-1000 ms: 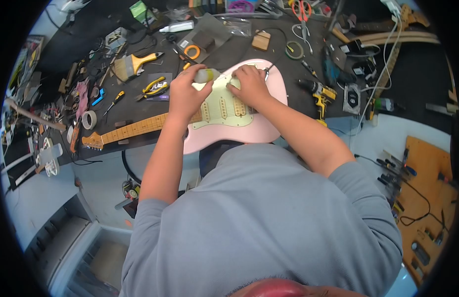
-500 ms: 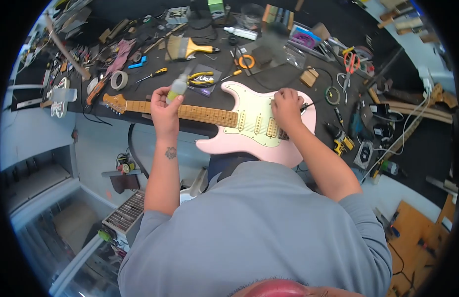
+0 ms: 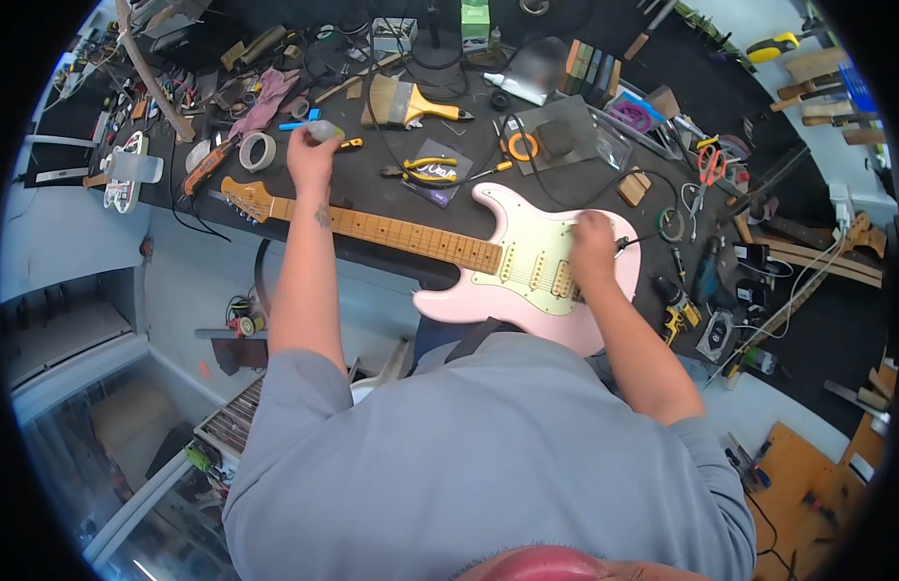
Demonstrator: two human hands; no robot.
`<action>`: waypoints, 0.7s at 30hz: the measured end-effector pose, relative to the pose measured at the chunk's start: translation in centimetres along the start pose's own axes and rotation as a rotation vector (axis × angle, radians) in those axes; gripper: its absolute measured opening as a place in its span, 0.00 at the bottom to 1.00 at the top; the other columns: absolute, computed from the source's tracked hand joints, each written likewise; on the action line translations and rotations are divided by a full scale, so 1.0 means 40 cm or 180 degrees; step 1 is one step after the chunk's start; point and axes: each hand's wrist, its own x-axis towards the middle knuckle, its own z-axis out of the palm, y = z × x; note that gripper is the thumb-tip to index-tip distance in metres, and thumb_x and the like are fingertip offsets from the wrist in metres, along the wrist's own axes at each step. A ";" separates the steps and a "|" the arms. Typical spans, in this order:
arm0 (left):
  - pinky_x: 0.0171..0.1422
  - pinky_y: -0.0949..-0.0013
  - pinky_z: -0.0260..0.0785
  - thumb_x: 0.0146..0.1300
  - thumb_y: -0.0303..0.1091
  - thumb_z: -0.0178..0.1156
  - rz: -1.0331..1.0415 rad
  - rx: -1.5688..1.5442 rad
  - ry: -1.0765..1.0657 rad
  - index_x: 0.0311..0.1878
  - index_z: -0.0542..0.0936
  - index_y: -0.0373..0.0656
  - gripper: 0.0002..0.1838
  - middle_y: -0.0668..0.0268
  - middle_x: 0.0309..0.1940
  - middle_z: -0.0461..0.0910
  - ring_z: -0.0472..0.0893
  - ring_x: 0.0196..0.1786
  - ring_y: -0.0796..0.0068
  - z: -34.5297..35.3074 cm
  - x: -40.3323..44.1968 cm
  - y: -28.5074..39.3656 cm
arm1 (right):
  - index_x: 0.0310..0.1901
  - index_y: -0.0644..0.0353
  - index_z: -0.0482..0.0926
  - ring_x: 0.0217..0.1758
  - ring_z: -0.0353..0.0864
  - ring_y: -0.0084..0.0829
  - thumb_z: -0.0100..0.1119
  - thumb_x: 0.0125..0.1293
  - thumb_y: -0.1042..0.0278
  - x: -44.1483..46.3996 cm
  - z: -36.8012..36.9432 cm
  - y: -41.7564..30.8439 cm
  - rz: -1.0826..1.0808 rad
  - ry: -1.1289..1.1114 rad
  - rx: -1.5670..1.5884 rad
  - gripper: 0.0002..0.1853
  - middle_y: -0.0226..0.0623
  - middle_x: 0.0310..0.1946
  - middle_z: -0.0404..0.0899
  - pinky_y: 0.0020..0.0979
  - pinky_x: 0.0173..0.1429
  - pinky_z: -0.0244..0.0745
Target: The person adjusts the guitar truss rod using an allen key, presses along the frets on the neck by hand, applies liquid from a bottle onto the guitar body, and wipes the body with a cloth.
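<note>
A pink electric guitar (image 3: 451, 304) with a pale green pickguard and a maple neck lies across the bench edge in front of me. My left hand (image 3: 312, 161) is raised beyond the neck, closed around a small translucent bottle (image 3: 324, 130) with a yellow-green label. The bottle is tilted and partly hidden by the fingers. My right hand (image 3: 593, 250) is over the lower part of the guitar body, beside the bridge pickup and the control area. It is smeared by motion, and its fingers cannot be made out clearly.
Behind the neck lie yellow-handled pliers (image 3: 432, 169), a wide paintbrush (image 3: 401, 103) and a tape roll (image 3: 257, 152). A white tube (image 3: 517, 88) lies further back. To the right are red-handled scissors (image 3: 711, 165), a wood block (image 3: 635, 188) and a yellow drill (image 3: 679, 312). A black cable runs to the guitar.
My left hand has moved away from me and slightly left with the bottle, which now tips over. My right hand stays at the guitar body, now blurred. The view has shifted.
</note>
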 end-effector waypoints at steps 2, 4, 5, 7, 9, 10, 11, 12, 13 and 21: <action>0.62 0.59 0.82 0.54 0.36 0.87 0.0108 0.0662 0.0027 0.61 0.86 0.36 0.32 0.57 0.51 0.94 0.93 0.53 0.61 0.024 0.104 -0.067 | 0.43 0.66 0.85 0.62 0.83 0.54 0.70 0.66 0.76 0.030 -0.051 -0.030 0.0229 -0.0129 -0.0085 0.06 0.47 0.53 0.87 0.53 0.71 0.78; 0.63 0.56 0.83 0.53 0.37 0.88 0.0172 0.1502 -0.0039 0.61 0.86 0.38 0.33 0.54 0.53 0.94 0.93 0.56 0.55 0.048 0.150 -0.043 | 0.43 0.65 0.85 0.62 0.83 0.53 0.69 0.66 0.77 0.031 -0.058 -0.056 0.0037 -0.0253 -0.0131 0.06 0.46 0.53 0.87 0.57 0.77 0.75; 0.63 0.54 0.83 0.53 0.38 0.88 0.0220 0.1916 -0.0077 0.61 0.87 0.39 0.33 0.52 0.54 0.94 0.93 0.57 0.52 0.062 0.167 -0.031 | 0.45 0.65 0.85 0.63 0.83 0.53 0.68 0.65 0.77 0.025 -0.060 -0.076 -0.0120 -0.0333 -0.0201 0.07 0.45 0.53 0.86 0.59 0.80 0.72; 0.64 0.51 0.83 0.52 0.36 0.88 0.0165 0.2024 -0.0225 0.62 0.87 0.41 0.33 0.49 0.55 0.93 0.92 0.59 0.46 0.080 0.205 -0.060 | 0.46 0.64 0.85 0.63 0.83 0.53 0.66 0.65 0.78 0.014 -0.061 -0.092 -0.0148 -0.0434 -0.0233 0.08 0.45 0.53 0.86 0.63 0.85 0.68; 0.64 0.52 0.83 0.52 0.35 0.88 0.0095 0.2134 -0.0413 0.61 0.87 0.40 0.33 0.49 0.55 0.93 0.92 0.59 0.46 0.083 0.230 -0.072 | 0.45 0.64 0.85 0.63 0.83 0.53 0.66 0.65 0.78 0.014 -0.042 -0.094 0.0072 -0.0469 -0.0122 0.07 0.46 0.53 0.86 0.65 0.88 0.65; 0.63 0.52 0.83 0.51 0.34 0.88 0.0153 0.2250 -0.0326 0.61 0.86 0.40 0.33 0.49 0.55 0.94 0.93 0.58 0.45 0.087 0.226 -0.073 | 0.46 0.65 0.85 0.63 0.84 0.53 0.63 0.67 0.79 0.019 -0.053 -0.083 0.0198 -0.0489 -0.0195 0.08 0.47 0.54 0.86 0.68 0.88 0.64; 0.64 0.51 0.82 0.52 0.34 0.87 0.0176 0.2216 -0.0347 0.61 0.85 0.39 0.32 0.48 0.56 0.93 0.92 0.59 0.44 0.085 0.225 -0.072 | 0.47 0.66 0.84 0.63 0.84 0.54 0.62 0.66 0.79 0.024 -0.045 -0.061 0.0524 -0.0391 -0.0345 0.09 0.48 0.54 0.86 0.69 0.89 0.63; 0.65 0.50 0.81 0.53 0.33 0.85 0.0190 0.2184 -0.0364 0.62 0.85 0.38 0.32 0.47 0.56 0.92 0.90 0.60 0.42 0.082 0.220 -0.068 | 0.47 0.67 0.84 0.63 0.84 0.54 0.61 0.67 0.79 0.032 -0.051 -0.062 0.0497 -0.0337 -0.0311 0.09 0.48 0.54 0.86 0.69 0.89 0.63; 0.66 0.49 0.80 0.54 0.32 0.84 0.0213 0.2169 -0.0401 0.62 0.84 0.37 0.32 0.46 0.57 0.90 0.89 0.60 0.40 0.078 0.209 -0.064 | 0.48 0.67 0.84 0.63 0.85 0.54 0.61 0.67 0.80 0.033 -0.057 -0.067 0.0494 -0.0283 -0.0268 0.09 0.49 0.55 0.86 0.69 0.89 0.63; 0.69 0.47 0.79 0.65 0.26 0.68 0.1862 0.1722 -0.1204 0.58 0.85 0.36 0.18 0.49 0.57 0.86 0.85 0.62 0.43 0.176 -0.059 0.122 | 0.48 0.66 0.84 0.66 0.84 0.53 0.65 0.66 0.80 0.033 -0.056 -0.079 0.0862 -0.0296 -0.0341 0.10 0.47 0.56 0.86 0.67 0.88 0.64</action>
